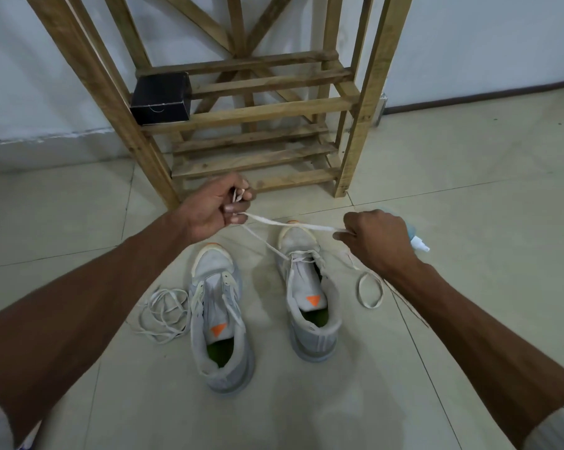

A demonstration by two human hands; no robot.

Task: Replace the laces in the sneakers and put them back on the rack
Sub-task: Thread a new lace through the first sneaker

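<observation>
**Lace pulled taut above the sneakers**

Our left hand (215, 206) has its grip shut tight: the fingers curl round a bunched end of the white lace (293, 225), and thumb and forefinger pinch it where it leaves the fist. Our right hand (374, 241) grips the same lace farther along, pinched between thumb and curled fingers. Between the two hands the lace runs as a flat, nearly level band above the floor (469, 196).

A second strand drops from the left hand to the front eyelets of the right-side sneaker (306, 287), which stands upright on the floor with its toe toward the rack (258, 115). Just beside that shoe, under our right wrist, a lace loop (370, 290) lies on the tile; we cannot tell whether it belongs to the held lace.

The left-side sneaker (219, 319) stands near its mate, a little closer to us. A tangled loose lace (164, 311) lies just beside it.

Beyond our hands the wooden rack stands by the wall, with a black box (160, 99) on the left end of a slatted shelf. A spray bottle (418, 245) lies behind our right hand, partly hidden.
</observation>
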